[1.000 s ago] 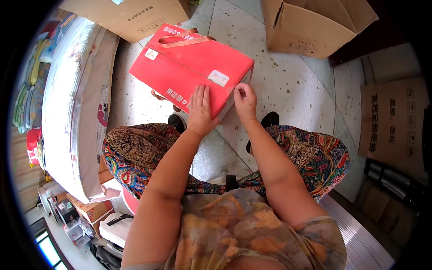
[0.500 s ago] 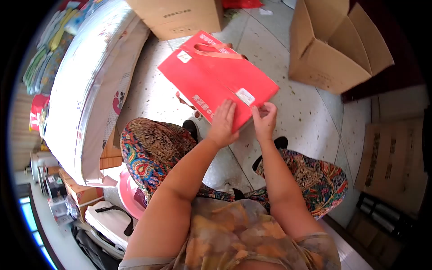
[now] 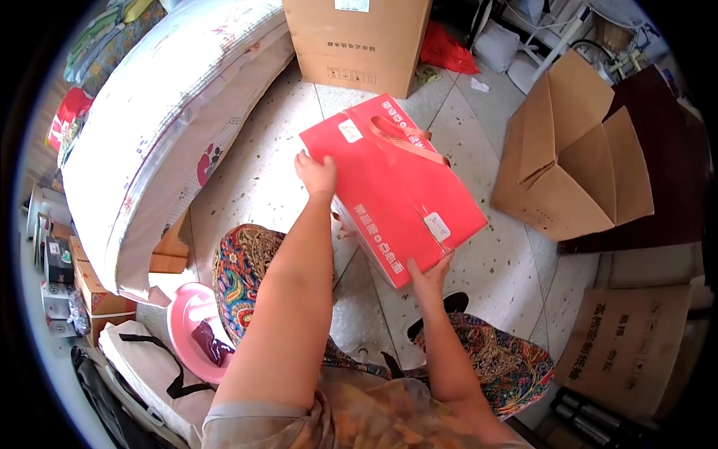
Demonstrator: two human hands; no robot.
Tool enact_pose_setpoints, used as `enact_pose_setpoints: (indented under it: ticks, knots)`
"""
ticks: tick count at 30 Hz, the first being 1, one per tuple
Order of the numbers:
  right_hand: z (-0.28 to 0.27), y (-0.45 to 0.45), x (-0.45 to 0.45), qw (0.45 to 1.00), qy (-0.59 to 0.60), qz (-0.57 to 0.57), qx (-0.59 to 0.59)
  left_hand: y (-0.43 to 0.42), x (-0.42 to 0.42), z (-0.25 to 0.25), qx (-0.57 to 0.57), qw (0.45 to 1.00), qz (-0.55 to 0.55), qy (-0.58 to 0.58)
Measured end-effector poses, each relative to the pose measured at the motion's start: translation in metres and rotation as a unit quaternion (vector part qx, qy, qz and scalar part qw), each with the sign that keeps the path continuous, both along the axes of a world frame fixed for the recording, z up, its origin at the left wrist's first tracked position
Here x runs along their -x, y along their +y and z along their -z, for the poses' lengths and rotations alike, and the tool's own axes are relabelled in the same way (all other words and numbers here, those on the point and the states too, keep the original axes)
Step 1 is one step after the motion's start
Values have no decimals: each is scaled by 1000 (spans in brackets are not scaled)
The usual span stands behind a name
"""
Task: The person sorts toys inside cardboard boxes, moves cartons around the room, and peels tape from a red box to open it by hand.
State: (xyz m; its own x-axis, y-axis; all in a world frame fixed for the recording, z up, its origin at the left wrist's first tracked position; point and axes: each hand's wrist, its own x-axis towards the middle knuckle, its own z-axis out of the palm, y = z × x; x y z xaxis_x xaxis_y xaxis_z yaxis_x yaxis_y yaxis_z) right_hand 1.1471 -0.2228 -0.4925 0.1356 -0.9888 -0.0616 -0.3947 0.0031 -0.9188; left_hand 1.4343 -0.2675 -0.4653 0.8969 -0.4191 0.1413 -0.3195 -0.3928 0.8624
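A red gift box (image 3: 396, 198) with white printing and two white stickers lies at an angle in front of me. Brown ribbon handles (image 3: 407, 141) run over its top, and its top flaps are closed along a middle seam. My left hand (image 3: 317, 175) holds the box by its far left end, thumb near the top edge. At the near right corner, my right hand (image 3: 429, 280) grips the box, with the thumb on its front edge. The undersides of both hands' grips are hidden. Whether the box rests fully on the floor, I cannot tell.
An open cardboard carton (image 3: 553, 179) stands at the right, a tall closed carton (image 3: 359, 63) at the back. A bed with a pale mattress (image 3: 172, 112) fills the left side. A pink basin (image 3: 179, 318) sits by my left leg, near a white bag (image 3: 142, 352). Flattened cardboard (image 3: 621, 344) leans at right.
My left hand has moved from the near edge to the far left end of the box. My right hand has shifted to the near corner. The view has tilted up.
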Motion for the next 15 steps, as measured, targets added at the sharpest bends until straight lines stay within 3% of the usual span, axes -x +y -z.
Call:
enact_pose_setpoints:
  ticks: [2, 4, 9, 11, 13, 15]
  knots:
    - [-2, -14, 8, 999, -32, -17, 2, -9, -18, 15, 7, 990, -132, 57]
    - [-7, -31, 22, 979, -169, -39, -110, -12, -25, 24, 58, 979, -169, 101]
    - [-18, -96, 60, 975, -83, -139, -151, 10, -27, 53, 152, 928, -289, 178]
    - [-21, -122, 69, 970, -60, -170, -165, 25, -13, 38, 111, 922, -337, 158]
    - [-25, -144, 79, 964, -25, -177, -197, 40, -1, 33, 21, 938, -299, 177]
    - [-36, -163, 80, 965, 14, -189, -180, 51, 16, 39, 13, 953, -278, 118]
